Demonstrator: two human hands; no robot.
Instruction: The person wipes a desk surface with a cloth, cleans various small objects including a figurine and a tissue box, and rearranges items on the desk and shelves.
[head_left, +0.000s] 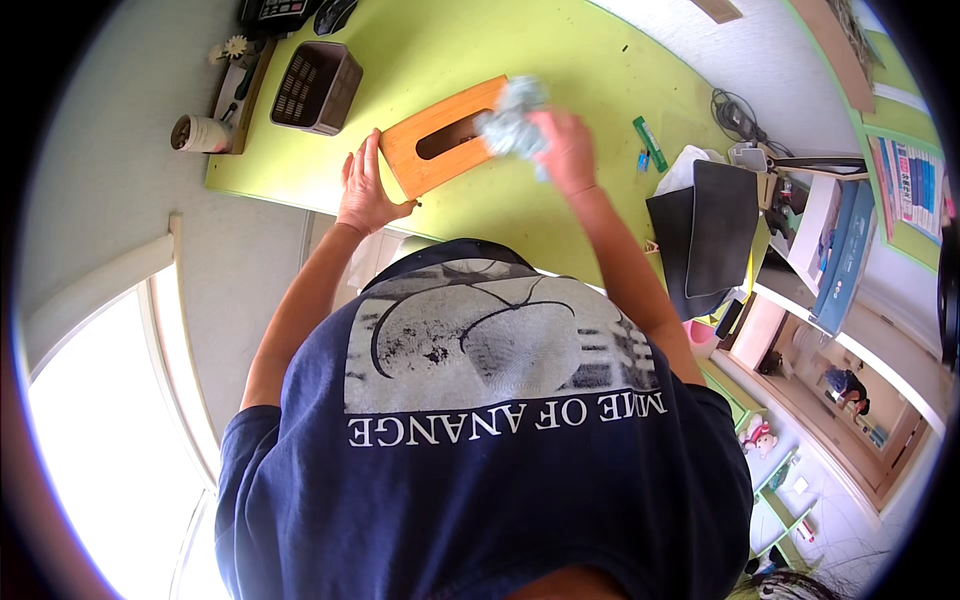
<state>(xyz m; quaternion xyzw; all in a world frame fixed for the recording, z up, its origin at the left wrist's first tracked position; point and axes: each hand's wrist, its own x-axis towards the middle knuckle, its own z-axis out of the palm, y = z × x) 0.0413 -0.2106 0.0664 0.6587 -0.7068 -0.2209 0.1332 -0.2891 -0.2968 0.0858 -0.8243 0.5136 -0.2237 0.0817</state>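
Note:
A wooden tissue box (405, 153) with a long oval slot in its top lies at a slant on the green desk (457, 214). My left hand (367, 191) grips its left end, thumb at the near corner and fingers along the far side. Crumpled in my right hand (566, 146) is a pale blue-grey cloth (516, 124), blurred by motion. The cloth is at the box's right end and hides part of it; whether it touches the wood I cannot tell. The inside of the slot looks dark, with little visible in it.
Beyond my left hand stands a grey-brown plastic basket (316, 86). A white pot (201, 133) is at the desk's left edge. To the right lie a green stick-shaped packet (649, 142), a small blue item (643, 160), black folders (712, 225) and a coiled cable (735, 116).

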